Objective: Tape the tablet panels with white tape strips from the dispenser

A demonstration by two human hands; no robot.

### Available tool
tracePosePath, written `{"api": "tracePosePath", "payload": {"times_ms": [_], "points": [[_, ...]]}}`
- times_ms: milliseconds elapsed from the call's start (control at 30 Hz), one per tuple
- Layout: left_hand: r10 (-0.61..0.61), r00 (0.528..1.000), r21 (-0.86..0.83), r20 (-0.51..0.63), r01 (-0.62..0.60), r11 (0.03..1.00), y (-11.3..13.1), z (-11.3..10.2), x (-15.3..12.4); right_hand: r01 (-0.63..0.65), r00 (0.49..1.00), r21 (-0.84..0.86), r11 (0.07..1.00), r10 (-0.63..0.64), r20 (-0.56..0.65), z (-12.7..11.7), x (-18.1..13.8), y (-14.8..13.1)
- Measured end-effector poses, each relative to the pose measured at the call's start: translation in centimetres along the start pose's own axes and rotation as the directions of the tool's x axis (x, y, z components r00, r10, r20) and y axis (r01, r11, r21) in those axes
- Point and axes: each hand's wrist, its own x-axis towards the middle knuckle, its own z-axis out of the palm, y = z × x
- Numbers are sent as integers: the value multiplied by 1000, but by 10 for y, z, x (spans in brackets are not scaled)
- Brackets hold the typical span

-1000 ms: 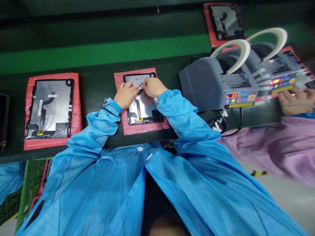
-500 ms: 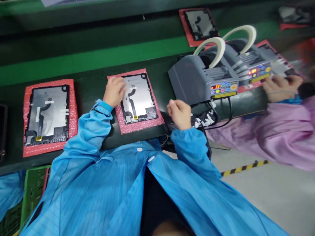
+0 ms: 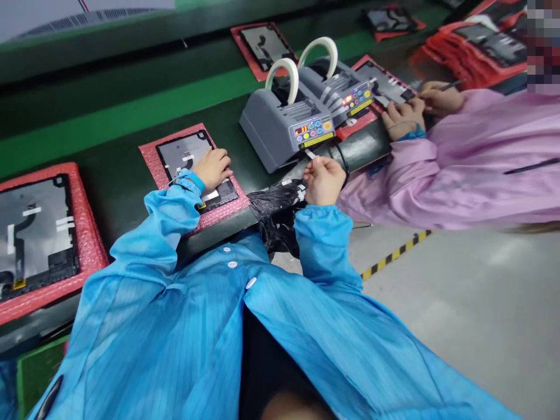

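Note:
My left hand [image 3: 212,169] lies over a tablet screen panel [image 3: 177,153], its fingers loosely stretched toward the panel's right edge, and it covers part of the panel's middle. Red bubble wrap [image 3: 150,157] lies beneath that panel. At the front of the nearer grey tape dispenser [image 3: 280,128], my right hand [image 3: 324,179] is closed, with a short piece of white tape [image 3: 310,154] pinched between thumb and fingertips. The tape's far end is close to the dispenser's outlet; whether it is still attached I cannot tell.
A second tape dispenser [image 3: 345,87] stands behind the first. Another screen panel [image 3: 39,227] on bubble wrap lies at left. Black cables [image 3: 280,201] hang at the bench edge. On the right, a co-worker's pink sleeves [image 3: 394,181] and hands are over another panel [image 3: 380,81].
The view has turned right. My right hand has reached the dispenser and now pinches tape. My left hand has moved from the panel's left edge onto its middle and right side.

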Motion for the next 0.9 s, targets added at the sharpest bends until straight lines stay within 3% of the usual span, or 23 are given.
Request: {"api": "tracePosePath", "payload": {"times_ms": [267, 500, 700, 900], "points": [[17, 1000, -21, -5, -17, 1000, -10, -1, -17, -82, 992, -85, 993, 90, 90, 2, 5, 1], [0, 1000, -15, 17, 0, 1000, -11, -8, -35, 162, 985, -114, 980, -168, -39, -5, 0, 8], [-53, 998, -42, -22, 52, 998, -17, -10, -36, 96, 995, 31, 995, -95, -26, -7, 9, 18], [-60, 998, -52, -37, 58, 997, -21, -8, -36, 83, 996, 44, 996, -83, -21, 1, 21, 22]]}}
